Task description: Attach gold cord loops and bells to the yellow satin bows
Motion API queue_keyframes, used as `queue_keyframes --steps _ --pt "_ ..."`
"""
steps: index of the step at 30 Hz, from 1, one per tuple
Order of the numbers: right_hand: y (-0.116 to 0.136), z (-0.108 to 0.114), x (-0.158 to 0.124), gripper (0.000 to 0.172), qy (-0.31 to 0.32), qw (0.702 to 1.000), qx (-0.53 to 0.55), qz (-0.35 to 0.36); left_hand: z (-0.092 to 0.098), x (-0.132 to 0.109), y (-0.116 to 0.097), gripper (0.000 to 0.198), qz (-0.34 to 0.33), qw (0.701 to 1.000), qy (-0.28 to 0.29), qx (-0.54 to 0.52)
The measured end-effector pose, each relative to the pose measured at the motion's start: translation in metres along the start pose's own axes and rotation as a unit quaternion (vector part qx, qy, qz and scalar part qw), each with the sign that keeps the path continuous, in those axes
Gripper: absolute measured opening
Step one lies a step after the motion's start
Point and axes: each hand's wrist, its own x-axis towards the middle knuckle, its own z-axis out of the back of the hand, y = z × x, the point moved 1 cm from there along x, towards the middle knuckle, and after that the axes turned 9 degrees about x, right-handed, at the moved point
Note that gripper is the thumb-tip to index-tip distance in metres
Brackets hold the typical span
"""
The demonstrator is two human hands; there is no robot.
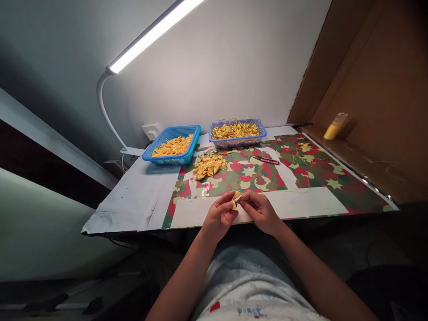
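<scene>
Over the table's front edge, my left hand [220, 215] pinches a small folded yellow fabric piece [235, 206] between thumb and fingers. My right hand [260, 210] is closed right beside it, fingertips meeting at the fabric; what they pinch is too small to make out. A thin yellow thread [305, 191] lies on the table to the right of my right hand. Beyond my hands is a pile of similar yellow folded pieces [209, 167]. Thread snips with pink handles [267, 160] lie on the camouflage-patterned sheet [247, 171].
At the back left stands a blue basket [196, 141] of yellow pieces; beside it, a purple-blue basket [238, 141] holds pieces with looped cords. A lit lamp [150, 40] reaches overhead. Right, a yellow thread spool [332, 130] stands by a cardboard wall [371, 80]. Thread scraps [302, 158] lie nearby.
</scene>
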Motion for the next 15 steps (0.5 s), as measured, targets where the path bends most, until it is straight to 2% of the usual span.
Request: queue_keyframes --steps 6,15 --pt "0.0004 0.0 -0.001 0.018 -0.003 1.0 0.006 -0.001 0.0002 -0.0003 -0.0025 0.029 0.014 1.0 0.025 -0.002" --pt "-0.0009 0.0 -0.0015 0.021 -0.005 1.0 0.006 -0.002 0.0029 -0.001 -0.0018 0.027 0.012 1.0 0.027 0.006"
